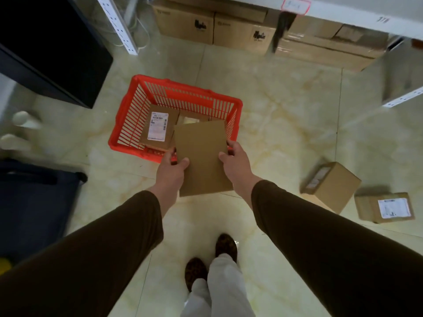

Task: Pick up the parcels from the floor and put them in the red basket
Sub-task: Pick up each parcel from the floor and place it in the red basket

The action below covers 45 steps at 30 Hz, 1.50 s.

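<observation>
Parcel (202, 159) held over basket (135, 88) near rim, left hand (172, 169) and right hand (235, 161) both grasping it; two boxes (330, 186) on floor (274, 106)

2 long dark brown sleeves are worn, the left sleeve (96, 243) and the right sleeve (320, 236), each plain and unmarked, ended just short of the wrist with a close, smooth cuff. The left hand (170, 172) and the right hand (235, 164) are left bare; no gloves, rings or watch are seen. Loose, pale off-white trousers (219, 289) are worn, wide at the hem and softly creased. 2 dark shoes (225, 244) with a mottled brown, spotted pattern are shown below the hems.
</observation>
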Each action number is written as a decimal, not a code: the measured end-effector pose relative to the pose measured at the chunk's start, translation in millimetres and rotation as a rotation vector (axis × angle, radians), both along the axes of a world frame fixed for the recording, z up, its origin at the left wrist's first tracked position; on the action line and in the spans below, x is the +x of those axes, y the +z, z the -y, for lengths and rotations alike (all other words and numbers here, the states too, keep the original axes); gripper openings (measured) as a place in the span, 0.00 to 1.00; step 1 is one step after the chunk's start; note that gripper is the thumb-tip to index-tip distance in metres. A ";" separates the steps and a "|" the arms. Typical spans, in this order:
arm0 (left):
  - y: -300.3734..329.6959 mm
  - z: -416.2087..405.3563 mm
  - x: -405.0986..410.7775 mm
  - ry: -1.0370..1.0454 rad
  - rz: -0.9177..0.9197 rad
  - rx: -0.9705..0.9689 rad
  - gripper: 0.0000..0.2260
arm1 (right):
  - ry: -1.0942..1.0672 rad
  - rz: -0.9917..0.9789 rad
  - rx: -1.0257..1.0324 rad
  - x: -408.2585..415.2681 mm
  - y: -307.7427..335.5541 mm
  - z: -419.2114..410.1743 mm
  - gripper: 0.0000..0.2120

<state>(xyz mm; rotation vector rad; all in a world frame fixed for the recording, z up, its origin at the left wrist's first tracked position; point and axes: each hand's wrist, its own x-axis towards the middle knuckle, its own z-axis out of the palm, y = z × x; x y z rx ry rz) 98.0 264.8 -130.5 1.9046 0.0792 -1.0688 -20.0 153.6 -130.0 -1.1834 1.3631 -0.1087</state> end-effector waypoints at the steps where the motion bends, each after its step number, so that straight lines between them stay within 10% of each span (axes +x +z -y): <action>1: -0.5 0.5 7.7 -0.011 0.007 -0.004 0.22 | 0.005 -0.001 0.009 7.6 0.0 3.4 0.23; 15: -4.8 -11.1 160.8 -0.133 -0.242 -0.075 0.20 | 0.155 -0.130 0.027 148.3 -4.4 9.4 0.46; 33: -52.6 61.0 278.1 -0.512 -0.052 0.045 0.15 | -0.382 -0.056 0.201 187.1 -66.4 14.1 0.25; 45: -98.3 119.2 319.3 -0.888 0.155 0.166 0.38 | -0.399 -0.167 0.446 223.3 -115.6 -17.9 0.29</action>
